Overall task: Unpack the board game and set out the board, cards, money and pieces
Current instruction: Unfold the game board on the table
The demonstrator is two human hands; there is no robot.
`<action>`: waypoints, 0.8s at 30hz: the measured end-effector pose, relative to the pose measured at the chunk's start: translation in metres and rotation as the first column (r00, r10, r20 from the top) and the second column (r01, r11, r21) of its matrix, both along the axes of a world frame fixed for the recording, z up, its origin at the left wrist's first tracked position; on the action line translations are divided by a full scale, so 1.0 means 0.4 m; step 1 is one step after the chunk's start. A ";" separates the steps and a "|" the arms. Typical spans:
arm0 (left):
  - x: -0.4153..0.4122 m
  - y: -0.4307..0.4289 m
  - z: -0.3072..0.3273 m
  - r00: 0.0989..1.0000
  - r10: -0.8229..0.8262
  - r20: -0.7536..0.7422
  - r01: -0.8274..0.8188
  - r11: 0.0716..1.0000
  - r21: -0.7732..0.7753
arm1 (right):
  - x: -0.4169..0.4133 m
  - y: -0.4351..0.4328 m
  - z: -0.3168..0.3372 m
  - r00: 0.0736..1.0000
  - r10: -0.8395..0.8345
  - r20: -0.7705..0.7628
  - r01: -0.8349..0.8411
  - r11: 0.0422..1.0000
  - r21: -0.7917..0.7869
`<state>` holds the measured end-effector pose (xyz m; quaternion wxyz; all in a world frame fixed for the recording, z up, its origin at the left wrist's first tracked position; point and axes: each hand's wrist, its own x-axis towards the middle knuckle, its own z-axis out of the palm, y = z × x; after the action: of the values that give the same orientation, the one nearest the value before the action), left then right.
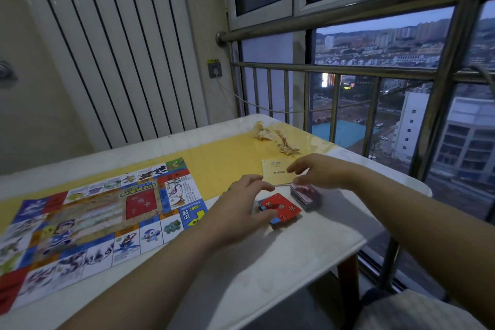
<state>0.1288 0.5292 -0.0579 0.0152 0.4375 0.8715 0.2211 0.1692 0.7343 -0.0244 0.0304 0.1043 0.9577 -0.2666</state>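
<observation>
The colourful game board (88, 222) lies unfolded flat on the left part of the table. To its right sits a stack of red-backed cards (284, 209) over blue ones. My left hand (241, 206) rests at that stack's left edge, thumb touching the top red card. A second deck (306, 197) with a pinkish top stands just right of it. My right hand (318, 171) hovers over this deck, its fingers pinching the deck's top edge. A beige booklet (276, 175) lies behind the cards, partly under my right fingers.
Crumpled wrapping (276, 139) lies near the table's far edge. The table (241, 289) has a yellow runner and ends at the right beside a metal railing (348, 69) and window. A cushioned seat (417, 313) shows at the bottom right.
</observation>
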 end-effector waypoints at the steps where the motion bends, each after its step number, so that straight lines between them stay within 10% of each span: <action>1: 0.003 -0.012 0.007 1.000 0.007 -0.013 -0.007 1.000 0.017 | 0.002 -0.012 0.013 0.999 0.002 -0.038 -0.002 1.000 -0.004; 24: 0.067 -0.927 0.063 0.819 0.574 -0.004 -0.544 0.780 0.309 | -0.099 -0.983 0.097 0.761 0.567 -0.314 -0.612 0.789 -0.057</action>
<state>0.1557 0.1584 -0.0327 -0.1589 0.1667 0.9187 0.3207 0.1296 0.3409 0.0144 -0.0148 -0.2445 0.9118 -0.3295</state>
